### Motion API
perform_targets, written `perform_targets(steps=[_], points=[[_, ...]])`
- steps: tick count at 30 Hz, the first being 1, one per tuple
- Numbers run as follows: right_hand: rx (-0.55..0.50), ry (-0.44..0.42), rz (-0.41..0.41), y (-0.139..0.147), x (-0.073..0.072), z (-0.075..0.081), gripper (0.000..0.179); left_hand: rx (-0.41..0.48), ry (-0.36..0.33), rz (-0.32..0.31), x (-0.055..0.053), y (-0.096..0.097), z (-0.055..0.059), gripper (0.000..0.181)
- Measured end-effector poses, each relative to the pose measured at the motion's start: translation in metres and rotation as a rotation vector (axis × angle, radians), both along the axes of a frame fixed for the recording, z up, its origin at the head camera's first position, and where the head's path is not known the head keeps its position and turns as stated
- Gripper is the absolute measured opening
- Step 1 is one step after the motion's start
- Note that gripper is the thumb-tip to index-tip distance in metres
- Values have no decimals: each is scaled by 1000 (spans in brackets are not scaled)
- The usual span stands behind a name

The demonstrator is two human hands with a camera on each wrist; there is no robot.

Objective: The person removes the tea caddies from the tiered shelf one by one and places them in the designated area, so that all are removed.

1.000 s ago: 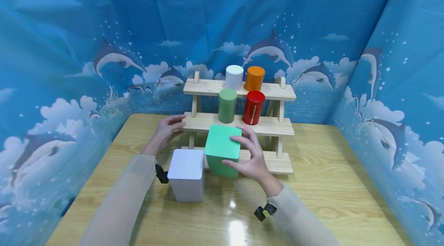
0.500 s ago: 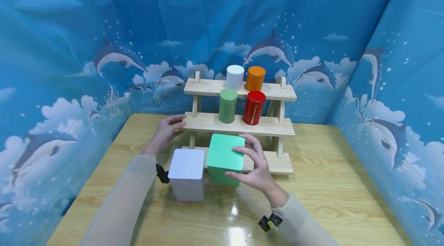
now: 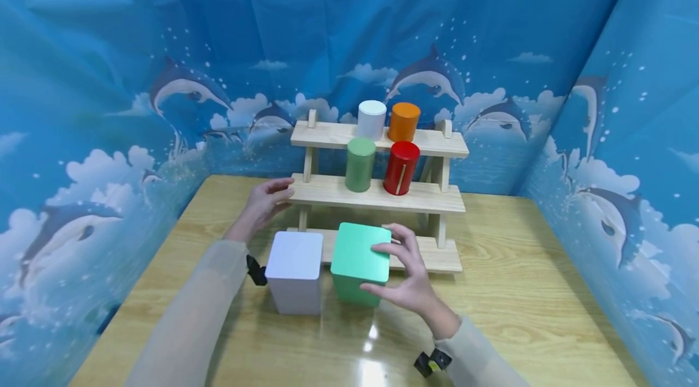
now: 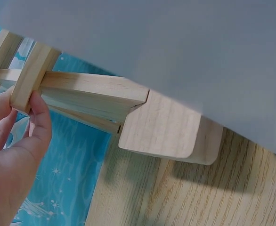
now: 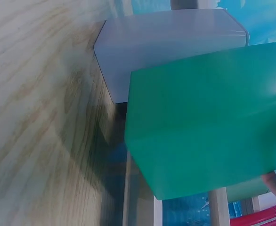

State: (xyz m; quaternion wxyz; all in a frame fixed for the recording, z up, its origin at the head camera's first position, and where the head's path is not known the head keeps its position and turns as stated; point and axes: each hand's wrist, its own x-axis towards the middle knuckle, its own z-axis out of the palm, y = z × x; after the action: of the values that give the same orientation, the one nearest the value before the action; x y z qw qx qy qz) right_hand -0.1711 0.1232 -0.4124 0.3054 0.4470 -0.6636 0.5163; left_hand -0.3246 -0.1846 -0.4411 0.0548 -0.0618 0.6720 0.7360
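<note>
My right hand [image 3: 406, 275] grips a tall green box [image 3: 361, 252], fingers at its right side and thumb at the front. In the right wrist view the green box [image 5: 204, 122] fills the middle, with a gap and shadow between its bottom and the tabletop. A pale lavender box [image 3: 295, 272] stands on the table just to its left. My left hand [image 3: 264, 208] pinches the left end of the middle board of a three-tier wooden shelf [image 3: 317, 190]. In the left wrist view, thumb and fingers close round that board end [image 4: 32, 80], while the lavender box [image 4: 175, 52] blocks the top.
On the middle tier stand a green cylinder [image 3: 359, 165] and a red cylinder [image 3: 401, 168]. White [image 3: 371, 121] and orange [image 3: 404, 123] cylinders stand on the top tier. A blue dolphin-print curtain [image 3: 327, 23] encloses the wooden table [image 3: 502, 265] behind and at both sides.
The green box has moved toward me and slightly right with my right hand, away from the shelf's front. My left hand keeps its hold on the shelf.
</note>
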Motion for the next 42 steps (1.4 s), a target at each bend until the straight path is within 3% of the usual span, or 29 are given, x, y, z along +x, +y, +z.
perform_targets(steps=[13,23,42], points=[[47,-60,34,1,10,-8,51,-2,-14,-7,0,-1,1,44],[82,-224,54,0,7,-18,54,9,-8,3,1,-1,1,42],[93,-245,70,-3,-5,-31,53,-3,-12,1,0,-1,1,43]])
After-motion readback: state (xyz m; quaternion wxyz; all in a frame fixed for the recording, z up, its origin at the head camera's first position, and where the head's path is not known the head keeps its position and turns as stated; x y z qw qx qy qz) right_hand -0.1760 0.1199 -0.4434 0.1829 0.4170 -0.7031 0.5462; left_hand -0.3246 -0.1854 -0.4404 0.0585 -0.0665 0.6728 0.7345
